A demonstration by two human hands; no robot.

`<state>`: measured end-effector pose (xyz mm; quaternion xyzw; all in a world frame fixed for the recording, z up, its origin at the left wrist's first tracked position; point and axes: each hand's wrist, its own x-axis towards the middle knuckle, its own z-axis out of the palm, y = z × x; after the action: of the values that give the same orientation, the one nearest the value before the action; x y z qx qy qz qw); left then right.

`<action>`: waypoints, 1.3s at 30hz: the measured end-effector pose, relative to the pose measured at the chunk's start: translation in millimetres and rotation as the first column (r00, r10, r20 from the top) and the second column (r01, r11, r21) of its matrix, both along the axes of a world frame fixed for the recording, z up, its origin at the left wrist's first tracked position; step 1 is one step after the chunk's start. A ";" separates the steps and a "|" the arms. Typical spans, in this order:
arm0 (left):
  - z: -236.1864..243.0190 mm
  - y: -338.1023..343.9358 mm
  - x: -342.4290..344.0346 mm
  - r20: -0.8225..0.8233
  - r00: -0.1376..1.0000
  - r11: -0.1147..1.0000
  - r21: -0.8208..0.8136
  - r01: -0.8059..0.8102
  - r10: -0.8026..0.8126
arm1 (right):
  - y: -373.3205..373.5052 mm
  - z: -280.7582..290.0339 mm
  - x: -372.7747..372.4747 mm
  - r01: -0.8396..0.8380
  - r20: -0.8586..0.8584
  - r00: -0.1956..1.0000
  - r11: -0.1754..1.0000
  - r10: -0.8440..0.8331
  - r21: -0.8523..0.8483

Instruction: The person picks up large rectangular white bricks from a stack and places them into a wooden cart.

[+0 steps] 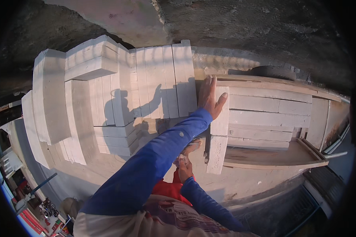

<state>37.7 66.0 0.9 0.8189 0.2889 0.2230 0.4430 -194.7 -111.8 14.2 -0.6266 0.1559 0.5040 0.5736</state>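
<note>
Left hand (210, 98), fingers apart, rests on pale block (221, 123) right of centre, seemingly steadying it; the right hand's (185, 170) grip, lower centre, I cannot tell; lifting calls for both palms

Bare concrete floor (261, 182) lies open along the near side of the wooden frame (273, 164); inside, a near strip is free of slabs (265, 117). The left forearm (146, 158) (slanting across the middle) stands between the right hand (184, 170) and the stacked blocks (151, 67). A rough dark wall (265, 35) closes the far side.
</note>
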 end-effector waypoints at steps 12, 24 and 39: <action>-110.2 -56.7 -443.5 -0.719 0.528 0.759 -0.620 -0.196 -0.451 | 82.6 -399.7 118.6 0.182 0.073 0.977 0.613 -0.199 -0.769; -135.9 -32.9 -415.2 -0.651 0.405 0.551 -0.759 -0.348 -0.642 | 106.2 -415.3 161.2 0.644 -0.079 0.626 0.571 -0.776 -0.509; -133.4 -46.0 -411.6 -0.642 0.424 0.569 -0.765 -0.301 -0.639 | 139.6 -421.7 218.2 0.155 0.450 0.236 0.424 0.861 -0.892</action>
<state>-373.9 20.0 -132.5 0.5369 0.4417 -0.4516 0.5592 23.5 27.7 -407.5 -0.9849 -0.1596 0.0625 0.0243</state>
